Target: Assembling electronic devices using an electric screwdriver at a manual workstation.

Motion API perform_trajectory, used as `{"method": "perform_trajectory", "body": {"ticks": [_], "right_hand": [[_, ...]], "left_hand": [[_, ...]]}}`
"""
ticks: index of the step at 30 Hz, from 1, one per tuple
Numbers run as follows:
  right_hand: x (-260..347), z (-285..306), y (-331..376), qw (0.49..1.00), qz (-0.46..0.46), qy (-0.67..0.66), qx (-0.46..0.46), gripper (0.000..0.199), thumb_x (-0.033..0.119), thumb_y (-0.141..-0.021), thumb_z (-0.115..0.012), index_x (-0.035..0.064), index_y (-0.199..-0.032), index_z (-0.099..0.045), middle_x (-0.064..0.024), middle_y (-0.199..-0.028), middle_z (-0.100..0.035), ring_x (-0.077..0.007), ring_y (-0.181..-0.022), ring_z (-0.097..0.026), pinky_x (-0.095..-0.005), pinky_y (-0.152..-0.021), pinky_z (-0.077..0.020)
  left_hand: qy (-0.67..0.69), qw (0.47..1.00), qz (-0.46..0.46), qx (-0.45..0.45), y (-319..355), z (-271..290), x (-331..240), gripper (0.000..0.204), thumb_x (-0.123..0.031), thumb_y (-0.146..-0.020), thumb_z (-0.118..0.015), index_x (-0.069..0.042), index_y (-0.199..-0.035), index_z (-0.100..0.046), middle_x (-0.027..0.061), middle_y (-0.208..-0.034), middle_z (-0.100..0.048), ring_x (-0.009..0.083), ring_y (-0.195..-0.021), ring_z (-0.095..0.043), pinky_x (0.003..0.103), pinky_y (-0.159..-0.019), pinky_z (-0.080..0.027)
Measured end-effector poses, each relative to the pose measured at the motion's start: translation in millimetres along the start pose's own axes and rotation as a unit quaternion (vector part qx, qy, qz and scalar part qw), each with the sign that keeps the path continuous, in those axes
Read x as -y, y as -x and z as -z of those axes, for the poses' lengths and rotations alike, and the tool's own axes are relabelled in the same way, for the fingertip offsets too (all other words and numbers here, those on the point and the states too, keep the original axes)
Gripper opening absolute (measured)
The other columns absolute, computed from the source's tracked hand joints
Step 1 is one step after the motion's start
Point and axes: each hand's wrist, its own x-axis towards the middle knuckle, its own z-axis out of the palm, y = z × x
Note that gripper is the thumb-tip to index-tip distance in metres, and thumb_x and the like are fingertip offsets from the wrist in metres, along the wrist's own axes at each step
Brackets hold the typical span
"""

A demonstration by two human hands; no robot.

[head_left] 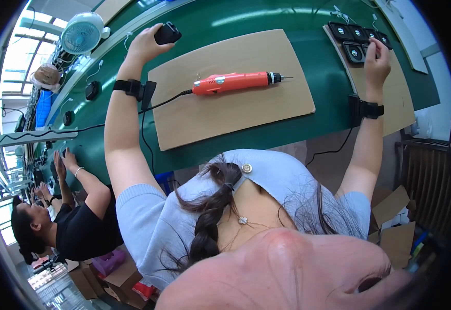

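Observation:
My left hand (145, 45) is wrapped round a small black box-shaped device (168, 33) above the far left of the bench. At the far right, my right hand (377, 63) has its thumb and fingers drawn together beside a cluster of black rounded-square devices (353, 52). Whatever may be between those fingertips is too small to make out. Between my hands, a red electric screwdriver (233, 82) lies on a cardboard sheet (225, 121), its bit pointing right and its black cord running left.
Under the black devices lies another cardboard piece (398, 95) on the green bench (210, 147). More black devices (92, 90) rest along the left, near a fan (82, 33). A co-worker (81, 222) sits at my left. Open cartons (393, 222) stand low at the right.

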Motion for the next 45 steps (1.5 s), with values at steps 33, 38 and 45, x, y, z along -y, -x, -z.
{"method": "perform_trajectory", "body": {"ticks": [33,38,45], "right_hand": [[261,-93,63,0.836,0.255,0.108,0.473,0.031,0.019,-0.079,-0.074,0.0026,-0.101,-0.061,-0.018,-0.094,-0.068,-0.0379,-0.091,-0.065,-0.0436,-0.08,-0.0529],[265,-91,57,0.813,0.253,0.153,0.501,0.027,0.015,-0.079,-0.071,0.0031,-0.101,-0.061,-0.018,-0.093,-0.068,-0.0375,-0.091,-0.065,-0.0436,-0.079,-0.0527],[278,-75,44,0.746,0.252,0.11,0.606,0.026,0.015,-0.079,-0.068,0.0033,-0.102,-0.061,-0.0196,-0.09,-0.067,-0.0371,-0.091,-0.066,-0.0438,-0.079,-0.0526]], "left_hand": [[0.216,0.972,-0.004,-0.09,207,-24,-134,0.06,-0.035,-0.075,-0.084,-0.013,-0.127,-0.064,0.0204,-0.121,-0.06,0.0388,-0.113,-0.06,0.057,-0.108,-0.041],[0.223,0.97,0.015,-0.098,216,-30,-129,0.059,-0.035,-0.076,-0.084,-0.016,-0.128,-0.064,0.0186,-0.126,-0.058,0.0376,-0.115,-0.059,0.058,-0.109,-0.04],[0.231,0.968,0.013,-0.097,213,-34,-128,0.058,-0.035,-0.076,-0.083,-0.017,-0.129,-0.065,0.0163,-0.124,-0.058,0.0364,-0.115,-0.059,0.059,-0.109,-0.039]]}}
